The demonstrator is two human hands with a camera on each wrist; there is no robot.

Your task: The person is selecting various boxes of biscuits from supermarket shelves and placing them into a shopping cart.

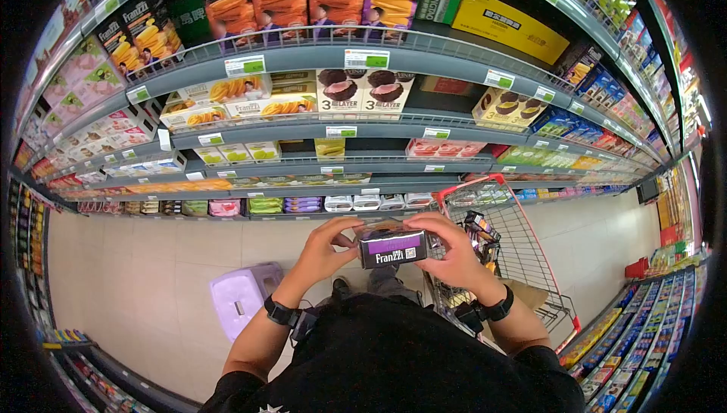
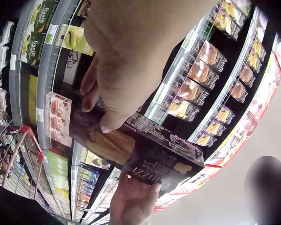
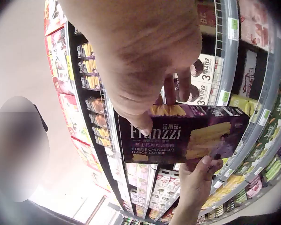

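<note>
Head view: at centre frame, the left hand point(image 1: 327, 246) and right hand point(image 1: 451, 250) grip the ends of a purple rectangular cardboard Franzzi biscuit box point(image 1: 392, 247), just left of a red-handled wire shopping trolley point(image 1: 522, 250).

Left wrist view: fingers point(image 2: 91, 89) curl over the box's top.

Right wrist view: the thumb presses its front face.

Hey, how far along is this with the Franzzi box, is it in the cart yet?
Not yet. Done: the purple Franzzi box is off the shelf. In hand: the left hand and right hand both grip it in front of the chest. Left: the shopping cart beside the person already holds some items, but not this box.
</note>
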